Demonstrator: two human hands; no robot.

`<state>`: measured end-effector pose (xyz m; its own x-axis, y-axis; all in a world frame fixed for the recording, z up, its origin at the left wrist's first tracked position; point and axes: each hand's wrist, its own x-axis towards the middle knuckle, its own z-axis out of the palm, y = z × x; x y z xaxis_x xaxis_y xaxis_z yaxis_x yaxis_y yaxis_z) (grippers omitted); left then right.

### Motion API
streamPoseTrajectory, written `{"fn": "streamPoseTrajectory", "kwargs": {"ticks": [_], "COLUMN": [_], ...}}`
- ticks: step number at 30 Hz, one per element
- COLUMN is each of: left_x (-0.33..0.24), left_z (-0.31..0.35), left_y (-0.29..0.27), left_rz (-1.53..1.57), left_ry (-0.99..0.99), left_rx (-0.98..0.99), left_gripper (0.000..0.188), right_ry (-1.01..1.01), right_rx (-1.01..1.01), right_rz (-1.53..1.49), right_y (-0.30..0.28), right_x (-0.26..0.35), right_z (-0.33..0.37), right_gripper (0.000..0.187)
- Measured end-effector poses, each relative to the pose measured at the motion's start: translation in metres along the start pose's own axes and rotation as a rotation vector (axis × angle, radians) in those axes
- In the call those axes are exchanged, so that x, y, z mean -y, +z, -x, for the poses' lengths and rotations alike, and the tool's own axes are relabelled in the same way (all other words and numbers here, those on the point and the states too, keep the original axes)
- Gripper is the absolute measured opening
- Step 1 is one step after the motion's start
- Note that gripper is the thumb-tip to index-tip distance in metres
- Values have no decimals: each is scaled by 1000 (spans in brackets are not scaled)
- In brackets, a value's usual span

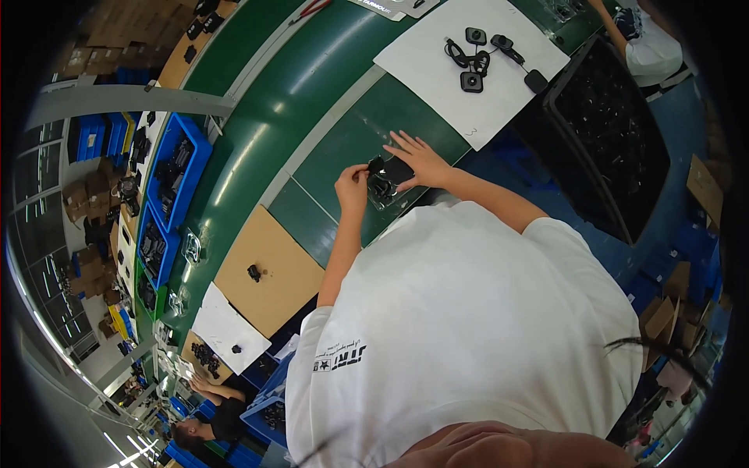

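Note:
On the green work surface [343, 140] in front of me lies a clear plastic tray [382, 204] with dark parts and what looks like a coiled black cable in it. A flat black piece [395, 171] covers its right side. My left hand [352, 187] is at the tray's left edge, its thumb and fingertips pinched there on the rim. My right hand [425, 162] has its fingers spread and its thumb apart, resting against the right side of the black piece. Part of the tray is hidden by that piece.
A white sheet [421, 58] at the far right bears several small black devices [471, 82] with cables. Right of it stands a large black bin [608, 132]. A tan board [269, 265] and blue bins [178, 171] are leftward. Co-workers [226, 413] sit lower left and upper right.

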<state>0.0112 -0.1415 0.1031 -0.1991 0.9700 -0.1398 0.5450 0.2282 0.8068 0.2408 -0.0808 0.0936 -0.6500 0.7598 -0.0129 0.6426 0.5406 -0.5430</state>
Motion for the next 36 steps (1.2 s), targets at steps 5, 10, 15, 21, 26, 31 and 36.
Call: {"fn": "streamPoseTrajectory", "kwargs": {"ticks": [5, 10, 15, 21, 26, 31, 36], "left_x": [-13, -8, 8, 2, -5, -2, -1], "left_z": [0, 0, -11, -10, -12, -10, -6], "left_y": [15, 38, 46, 49, 48, 53, 55], "left_rz": [-405, -470, -267, -269, -184, -179, -250], "left_ry": [344, 387, 250, 156, 95, 124, 170], "left_rx": [-268, -174, -69, -53, -36, -84, -132], "left_gripper": [35, 42, 42, 40, 37, 35, 37], "right_ry": [147, 202, 270, 335, 312, 624, 586], "right_rx": [-58, -113, -152, -120, -271, -262, -360], "right_rz": [-263, -335, -319, -348, -461, -699, -473], "right_y": [11, 14, 21, 20, 43, 26, 28], "right_x": [-5, 0, 12, 13, -5, 4, 16], "right_z": [12, 16, 13, 7, 0, -9, -9], "right_gripper": [100, 95, 89, 80, 72, 62, 54]}}
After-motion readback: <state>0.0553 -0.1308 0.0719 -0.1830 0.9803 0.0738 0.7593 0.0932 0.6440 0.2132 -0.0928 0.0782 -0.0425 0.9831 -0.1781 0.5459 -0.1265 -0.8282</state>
